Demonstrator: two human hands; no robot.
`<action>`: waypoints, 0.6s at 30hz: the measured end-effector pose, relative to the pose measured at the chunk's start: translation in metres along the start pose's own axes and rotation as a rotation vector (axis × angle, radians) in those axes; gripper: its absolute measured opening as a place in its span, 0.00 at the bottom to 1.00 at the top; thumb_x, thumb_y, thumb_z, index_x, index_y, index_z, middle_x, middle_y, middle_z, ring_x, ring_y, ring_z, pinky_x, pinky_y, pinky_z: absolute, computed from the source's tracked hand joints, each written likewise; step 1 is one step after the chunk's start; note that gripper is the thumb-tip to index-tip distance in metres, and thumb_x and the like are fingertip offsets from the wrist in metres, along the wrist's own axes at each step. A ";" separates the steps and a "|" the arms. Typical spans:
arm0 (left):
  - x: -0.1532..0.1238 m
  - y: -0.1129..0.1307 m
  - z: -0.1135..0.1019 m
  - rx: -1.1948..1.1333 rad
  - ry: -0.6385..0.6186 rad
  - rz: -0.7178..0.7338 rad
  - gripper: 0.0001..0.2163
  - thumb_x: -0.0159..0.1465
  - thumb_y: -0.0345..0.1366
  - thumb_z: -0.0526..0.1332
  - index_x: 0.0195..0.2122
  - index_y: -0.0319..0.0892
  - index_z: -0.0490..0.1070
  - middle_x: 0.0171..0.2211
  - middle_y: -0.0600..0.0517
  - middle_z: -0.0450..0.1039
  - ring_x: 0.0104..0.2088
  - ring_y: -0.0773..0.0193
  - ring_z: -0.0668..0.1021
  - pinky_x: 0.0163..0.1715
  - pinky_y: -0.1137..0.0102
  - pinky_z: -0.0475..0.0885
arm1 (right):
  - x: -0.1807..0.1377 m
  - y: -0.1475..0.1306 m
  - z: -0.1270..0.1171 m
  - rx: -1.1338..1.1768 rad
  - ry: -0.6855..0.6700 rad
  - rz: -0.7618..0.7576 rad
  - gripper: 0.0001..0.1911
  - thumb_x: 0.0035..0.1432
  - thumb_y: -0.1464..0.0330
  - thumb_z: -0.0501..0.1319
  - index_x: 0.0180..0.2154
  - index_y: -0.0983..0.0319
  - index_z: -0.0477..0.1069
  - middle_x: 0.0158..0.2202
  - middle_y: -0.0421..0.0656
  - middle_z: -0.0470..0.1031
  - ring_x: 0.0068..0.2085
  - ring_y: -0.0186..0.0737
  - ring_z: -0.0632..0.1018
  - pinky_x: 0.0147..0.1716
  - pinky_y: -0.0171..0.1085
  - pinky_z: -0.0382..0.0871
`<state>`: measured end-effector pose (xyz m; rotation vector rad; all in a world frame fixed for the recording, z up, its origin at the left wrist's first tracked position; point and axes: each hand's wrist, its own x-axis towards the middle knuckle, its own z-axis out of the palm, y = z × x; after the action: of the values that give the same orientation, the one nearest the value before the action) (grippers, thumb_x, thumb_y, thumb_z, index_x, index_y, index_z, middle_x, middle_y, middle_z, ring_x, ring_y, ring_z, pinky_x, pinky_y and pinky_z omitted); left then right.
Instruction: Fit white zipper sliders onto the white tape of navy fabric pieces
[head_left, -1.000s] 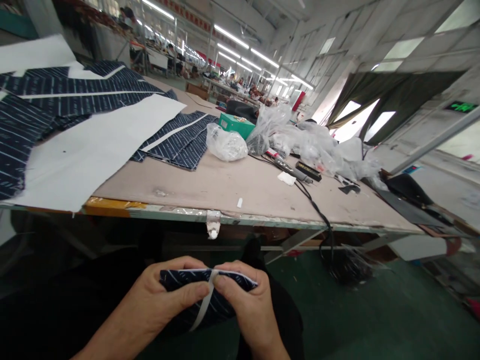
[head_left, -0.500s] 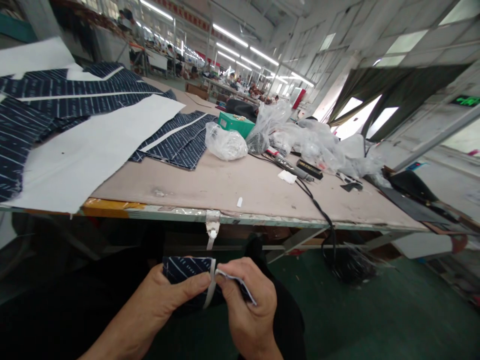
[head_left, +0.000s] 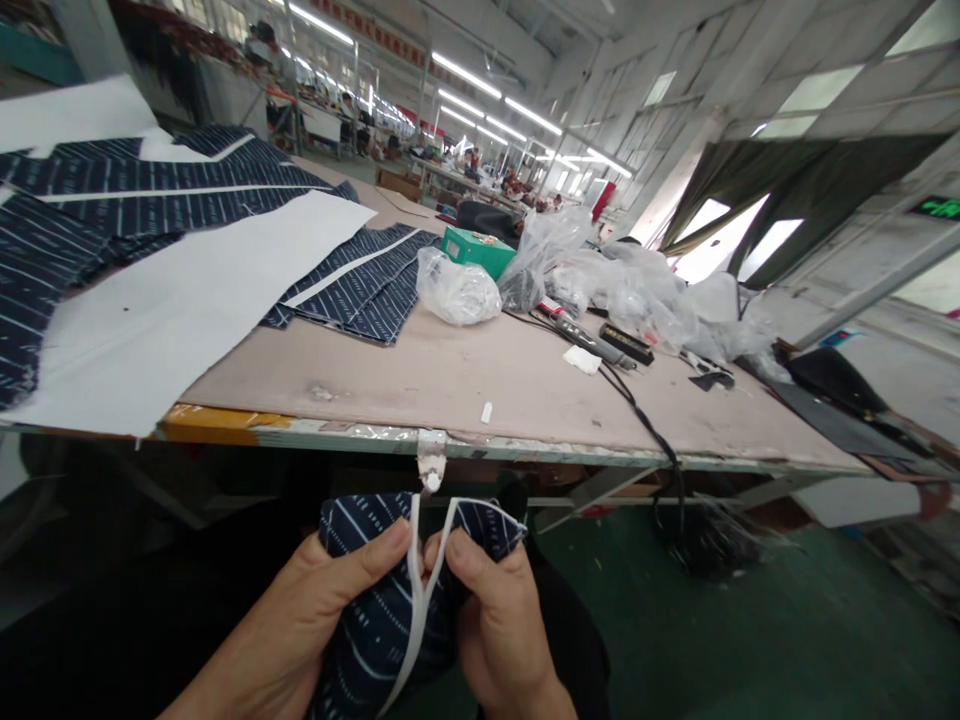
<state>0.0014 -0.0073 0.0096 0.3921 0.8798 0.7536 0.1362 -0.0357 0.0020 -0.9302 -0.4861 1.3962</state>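
Note:
Both hands hold a navy printed fabric piece (head_left: 375,620) with white stripes and lettering, in front of the table edge. A white strip (head_left: 414,610) runs along its edges and splits into a V at the top. My left hand (head_left: 315,600) grips the left side, thumb pressed on the print beside the strip. My right hand (head_left: 499,610) pinches the right side, its thumb against the strip there. A pointed corner of cloth sticks out above the right hand. The fingers behind the fabric are partly hidden.
On the table (head_left: 420,390) lie navy striped fabric pieces (head_left: 360,280) and a large white sheet (head_left: 195,300). Farther back are a green box (head_left: 476,252), clear plastic bags (head_left: 637,285) and a grey handheld tool (head_left: 592,340). A black cable (head_left: 637,415) hangs over the edge.
The fabric has been raised and spread, so more of the print and the white strip shows, with the edges parted in a V. The right hand has turned its side outward.

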 end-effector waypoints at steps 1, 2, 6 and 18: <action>0.000 0.001 0.001 0.003 0.013 -0.013 0.12 0.51 0.44 0.80 0.29 0.42 0.84 0.24 0.48 0.84 0.25 0.57 0.83 0.30 0.68 0.80 | 0.002 0.000 0.003 0.018 0.007 0.025 0.17 0.43 0.56 0.78 0.20 0.62 0.79 0.18 0.40 0.74 0.21 0.32 0.69 0.26 0.33 0.67; 0.001 0.002 0.002 0.004 0.027 -0.022 0.12 0.51 0.44 0.80 0.28 0.42 0.83 0.24 0.48 0.84 0.25 0.58 0.83 0.29 0.69 0.79 | 0.003 0.000 0.005 0.022 0.013 0.037 0.20 0.44 0.56 0.77 0.18 0.63 0.76 0.17 0.40 0.72 0.20 0.32 0.68 0.24 0.32 0.65; 0.004 0.006 0.004 0.004 0.012 0.022 0.13 0.52 0.45 0.79 0.25 0.42 0.82 0.22 0.50 0.83 0.22 0.62 0.81 0.25 0.72 0.76 | 0.010 -0.001 0.009 -0.012 0.028 -0.038 0.23 0.49 0.56 0.73 0.16 0.61 0.67 0.15 0.36 0.64 0.19 0.30 0.64 0.23 0.32 0.60; 0.010 0.015 0.005 0.145 0.054 0.082 0.10 0.53 0.43 0.76 0.29 0.41 0.83 0.24 0.49 0.84 0.27 0.57 0.82 0.31 0.68 0.77 | 0.023 0.002 0.008 0.011 0.072 0.068 0.18 0.43 0.61 0.70 0.14 0.60 0.64 0.13 0.34 0.61 0.16 0.29 0.61 0.18 0.32 0.55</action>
<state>0.0033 0.0106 0.0159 0.5406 0.9767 0.7807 0.1328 -0.0118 -0.0002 -0.9923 -0.3955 1.4207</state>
